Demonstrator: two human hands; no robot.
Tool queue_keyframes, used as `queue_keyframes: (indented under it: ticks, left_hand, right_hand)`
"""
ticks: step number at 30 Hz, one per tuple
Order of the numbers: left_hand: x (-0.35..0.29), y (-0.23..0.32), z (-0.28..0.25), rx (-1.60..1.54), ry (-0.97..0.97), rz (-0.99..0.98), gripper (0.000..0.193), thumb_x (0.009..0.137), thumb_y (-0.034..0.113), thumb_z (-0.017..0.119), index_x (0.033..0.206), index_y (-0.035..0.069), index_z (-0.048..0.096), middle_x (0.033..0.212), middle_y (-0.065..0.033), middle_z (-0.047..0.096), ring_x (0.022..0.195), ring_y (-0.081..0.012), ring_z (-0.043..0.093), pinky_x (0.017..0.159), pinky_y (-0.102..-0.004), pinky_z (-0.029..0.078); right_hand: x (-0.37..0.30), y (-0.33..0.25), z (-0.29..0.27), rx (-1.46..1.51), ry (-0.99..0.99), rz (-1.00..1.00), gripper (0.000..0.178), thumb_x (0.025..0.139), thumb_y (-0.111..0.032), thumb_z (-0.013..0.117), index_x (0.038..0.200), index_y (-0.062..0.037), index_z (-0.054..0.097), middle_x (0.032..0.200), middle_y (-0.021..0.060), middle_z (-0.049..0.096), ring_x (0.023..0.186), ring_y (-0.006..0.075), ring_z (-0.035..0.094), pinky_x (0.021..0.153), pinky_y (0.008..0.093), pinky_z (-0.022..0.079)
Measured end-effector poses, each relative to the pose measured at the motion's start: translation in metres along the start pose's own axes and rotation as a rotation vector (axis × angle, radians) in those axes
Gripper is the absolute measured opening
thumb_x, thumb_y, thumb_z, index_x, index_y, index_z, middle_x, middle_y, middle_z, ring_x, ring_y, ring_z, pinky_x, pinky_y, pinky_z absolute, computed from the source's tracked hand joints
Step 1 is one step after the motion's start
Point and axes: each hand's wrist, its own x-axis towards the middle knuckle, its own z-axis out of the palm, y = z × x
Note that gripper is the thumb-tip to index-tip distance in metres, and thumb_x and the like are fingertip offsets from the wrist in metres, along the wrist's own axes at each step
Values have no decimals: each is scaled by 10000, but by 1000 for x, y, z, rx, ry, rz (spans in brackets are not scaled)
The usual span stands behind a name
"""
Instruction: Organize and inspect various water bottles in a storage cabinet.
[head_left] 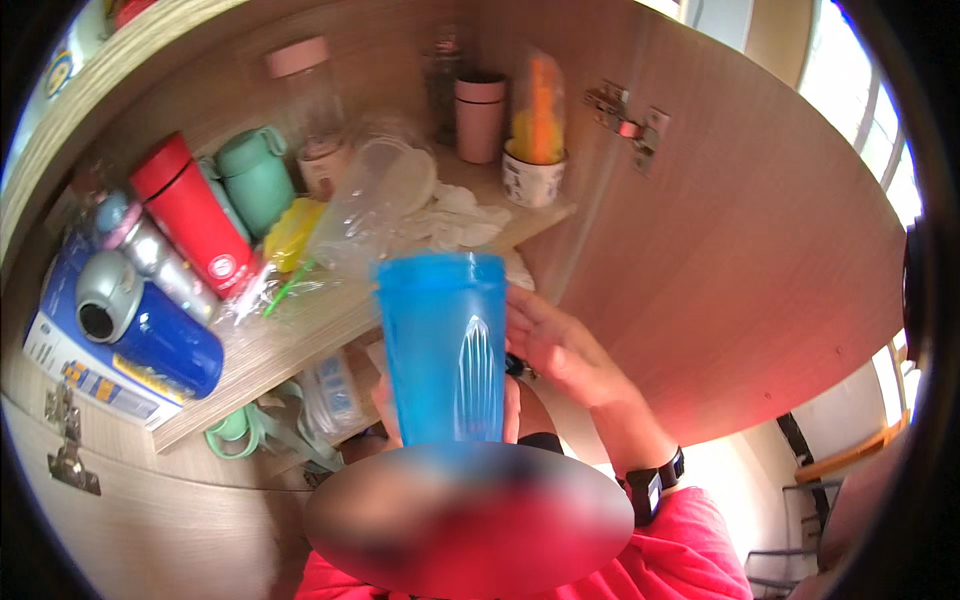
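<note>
A tall blue see-through plastic cup [440, 350] is held up in front of me, its wide end at the top. Skin of my left hand [384, 408] shows along the cup's lower left edge, and fingertips show at its lower right; that hand is closed round the cup from behind. Beside the cup's upper right side is my right hand [565, 350], its fingers loosely stretched, their tips partly hidden behind the cup. A dark watch [648, 492] is on the right wrist. A blurred oval covers the lower middle, hiding the cup's bottom and my left forearm.
Behind the cup is a wooden cabinet shelf [285, 345] with a red flask [195, 215], a green bottle [255, 180], a blue bottle [165, 335], a pink tumbler [480, 120] and a patterned cup [535, 180]. An open cabinet door [730, 230] stands at the right, another [180, 520] at lower left.
</note>
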Motion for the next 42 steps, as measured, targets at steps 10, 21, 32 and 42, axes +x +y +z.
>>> queue_keyframes:
  ticks: [10,21,32,42]
  left_hand:
    - [-13,-43,-29,437,369,-487,877,801,607,485,1397,49,164,1369,-112,324,1282,-203,289,1035,-372,266]
    - [-28,-34,-58,579,192,-384,876,725,245,734,1387,37,199,1354,-53,344,1211,-140,357,995,-315,307]
    - [-51,-8,-61,609,209,-274,748,779,253,683,1359,34,263,1320,-57,398,1196,-157,391,971,-325,340]
    - [-38,-1,-42,648,262,-202,869,751,488,616,1370,38,204,1342,-82,357,1214,-195,386,979,-357,341]
  right_hand:
    - [-77,-8,-47,-118,342,213,889,655,-636,654,1178,60,473,1125,140,542,1040,218,514,902,336,397]
    - [-52,-53,-16,-743,254,-779,588,618,-244,795,1147,-140,559,1142,153,530,1032,337,525,872,406,446]
    - [2,-41,47,-700,367,-1256,386,871,-426,454,1240,-315,466,1055,163,463,973,337,485,794,463,500]
    - [-37,-74,33,-888,396,-581,647,779,-478,588,1267,-83,433,1118,138,508,976,266,530,815,369,491]
